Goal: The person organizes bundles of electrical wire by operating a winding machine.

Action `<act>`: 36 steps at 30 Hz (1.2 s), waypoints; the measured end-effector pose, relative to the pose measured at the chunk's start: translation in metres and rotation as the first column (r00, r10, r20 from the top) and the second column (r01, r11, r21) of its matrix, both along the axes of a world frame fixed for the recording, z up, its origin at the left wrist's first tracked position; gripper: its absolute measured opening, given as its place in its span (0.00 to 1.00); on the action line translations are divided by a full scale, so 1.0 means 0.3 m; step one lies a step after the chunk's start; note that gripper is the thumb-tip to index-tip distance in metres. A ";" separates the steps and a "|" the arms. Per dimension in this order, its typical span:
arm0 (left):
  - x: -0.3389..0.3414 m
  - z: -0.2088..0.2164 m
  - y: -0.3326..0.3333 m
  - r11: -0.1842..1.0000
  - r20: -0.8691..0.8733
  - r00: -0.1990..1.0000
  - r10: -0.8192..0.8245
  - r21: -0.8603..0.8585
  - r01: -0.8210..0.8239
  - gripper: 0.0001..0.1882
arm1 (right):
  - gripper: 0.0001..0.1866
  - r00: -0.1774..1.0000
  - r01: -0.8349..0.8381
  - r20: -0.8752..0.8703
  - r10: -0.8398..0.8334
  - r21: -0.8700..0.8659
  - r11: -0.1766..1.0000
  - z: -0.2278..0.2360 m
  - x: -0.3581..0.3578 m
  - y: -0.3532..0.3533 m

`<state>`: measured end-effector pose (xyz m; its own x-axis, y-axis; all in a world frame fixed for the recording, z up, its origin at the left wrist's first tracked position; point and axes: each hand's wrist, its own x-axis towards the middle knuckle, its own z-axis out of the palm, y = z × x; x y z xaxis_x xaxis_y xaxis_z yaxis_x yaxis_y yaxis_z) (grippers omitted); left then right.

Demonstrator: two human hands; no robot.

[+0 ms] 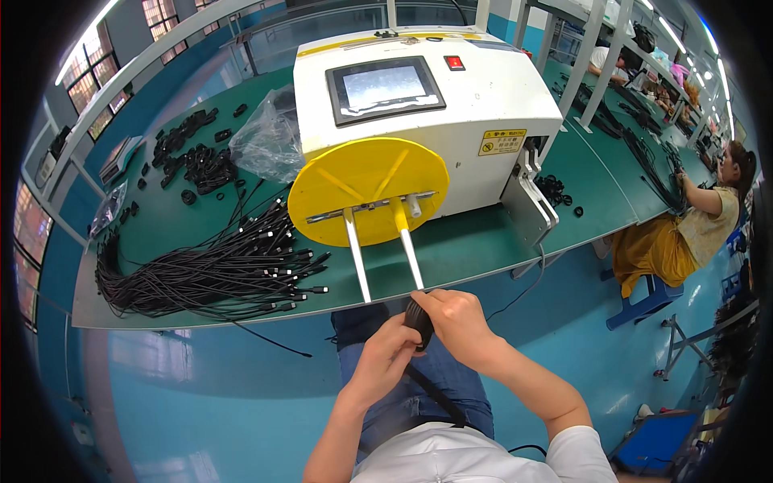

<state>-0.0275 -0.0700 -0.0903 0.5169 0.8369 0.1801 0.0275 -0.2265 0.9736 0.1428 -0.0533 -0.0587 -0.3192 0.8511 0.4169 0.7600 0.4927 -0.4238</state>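
Note:
Between my two hands, above my lap, is a small coiled bundle of black cable (418, 324). My left hand (390, 354) grips its lower left side with bent fingers. From the right, my right hand (457, 320) closes on its upper end, close to the tip of one metal rod (411, 259). A second metal rod (357, 256) stands beside it; both stick out from a yellow disc (366, 179) on the front of a white machine (483, 88). The fingertips partly cover the coil.
A large bunch of black cables (185, 278) with pale connectors lies on the green table (266, 105) at left. Small black coils (201, 165) and a clear plastic bag (270, 141) are behind it. At far right a person (700, 209) sits handling cables. A metal bracket (527, 201) juts out at the machine's right.

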 end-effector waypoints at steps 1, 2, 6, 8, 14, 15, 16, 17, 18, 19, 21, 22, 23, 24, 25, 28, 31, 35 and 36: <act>0.006 -0.014 -0.004 0.994 0.103 0.995 0.013 -0.108 -0.002 0.09 | 0.14 1.000 0.005 -0.020 -0.005 0.002 1.000 -0.009 0.005 -0.002; 0.010 -0.019 -0.005 0.977 0.204 0.978 0.038 -0.214 0.007 0.11 | 0.15 0.999 0.009 -0.039 -0.009 0.004 1.000 -0.018 0.011 -0.004; -0.006 -0.022 0.001 0.954 0.096 0.994 0.046 -0.300 -0.016 0.15 | 0.15 0.995 0.023 -0.102 -0.022 0.008 1.000 -0.017 0.019 -0.004; -0.012 -0.033 0.005 0.917 0.275 0.956 0.101 -0.399 0.017 0.16 | 0.15 0.992 0.021 -0.123 -0.019 0.008 1.000 -0.016 0.022 0.001; -0.021 -0.008 0.022 0.752 0.613 0.762 0.210 -0.599 0.275 0.19 | 0.17 0.911 -0.073 -0.400 0.105 0.096 0.993 -0.062 0.037 0.028; -0.020 -0.011 0.018 0.752 0.614 0.760 0.214 -0.600 0.274 0.19 | 0.17 0.898 -0.067 -0.431 0.090 0.070 0.995 -0.065 0.037 0.027; -0.020 -0.018 0.013 0.791 0.543 0.822 0.172 -0.573 0.213 0.21 | 0.17 0.898 -0.069 -0.430 0.091 0.068 0.995 -0.066 0.035 0.025; -0.018 -0.023 0.008 0.828 0.462 0.877 0.134 -0.538 0.157 0.23 | 0.17 0.848 -0.049 -0.528 0.041 0.000 0.999 -0.066 0.031 0.022; -0.015 -0.026 0.005 0.863 0.374 0.922 0.102 -0.494 0.105 0.25 | 0.17 0.788 -0.036 -0.615 -0.015 -0.070 0.997 -0.065 0.027 0.018; -0.011 -0.026 0.004 0.862 0.373 0.922 0.102 -0.496 0.105 0.25 | 0.17 0.718 -0.030 -0.692 -0.077 -0.141 0.990 -0.067 0.023 0.014; 0.003 -0.016 0.002 0.881 0.317 0.946 0.070 -0.464 0.090 0.21 | 0.17 0.660 -0.050 -0.744 -0.106 -0.185 0.982 -0.076 0.017 0.008; 0.010 -0.011 0.000 0.891 0.288 0.956 0.054 -0.447 0.084 0.20 | 0.16 0.598 -0.074 -0.789 -0.137 -0.224 0.972 -0.082 0.014 0.005; 0.016 -0.003 -0.002 0.890 0.288 0.956 0.054 -0.448 0.085 0.20 | 0.16 0.534 -0.100 -0.829 -0.169 -0.261 0.960 -0.088 0.010 0.002; 0.022 0.007 -0.003 0.862 0.352 0.934 0.067 -0.492 0.123 0.18 | 0.16 0.534 -0.100 -0.828 -0.171 -0.262 0.960 -0.097 0.006 -0.003; 0.027 0.015 -0.005 0.831 0.413 0.907 0.085 -0.531 0.164 0.16 | 0.17 0.533 -0.095 -0.833 -0.151 -0.237 0.967 -0.107 0.000 -0.010; 0.046 0.014 -0.017 0.794 0.496 0.858 0.136 -0.572 0.205 0.13 | 0.19 0.529 -0.086 -0.841 -0.112 -0.185 0.979 -0.123 -0.007 -0.018; 0.051 0.000 -0.023 0.786 0.543 0.816 0.198 -0.586 0.199 0.11 | 0.18 0.617 -0.106 -0.786 -0.029 -0.119 0.987 -0.127 -0.002 -0.016; 0.028 -0.031 -0.003 0.851 0.346 0.903 0.254 -0.523 -0.039 0.14 | 0.15 0.230 -0.441 -0.873 -0.429 -0.487 0.754 -0.090 0.040 -0.037; 0.025 -0.031 -0.006 0.842 0.331 0.912 0.241 -0.538 -0.027 0.15 | 0.15 0.229 -0.440 -0.872 -0.433 -0.489 0.753 -0.080 0.046 -0.046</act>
<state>-0.0201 -0.0717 -0.0997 0.3755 0.9163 -0.1395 -0.3666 0.2850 0.8856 0.1568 -0.0670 -0.0826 -0.0852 0.9856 -0.1458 -0.4110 -0.1680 -0.8960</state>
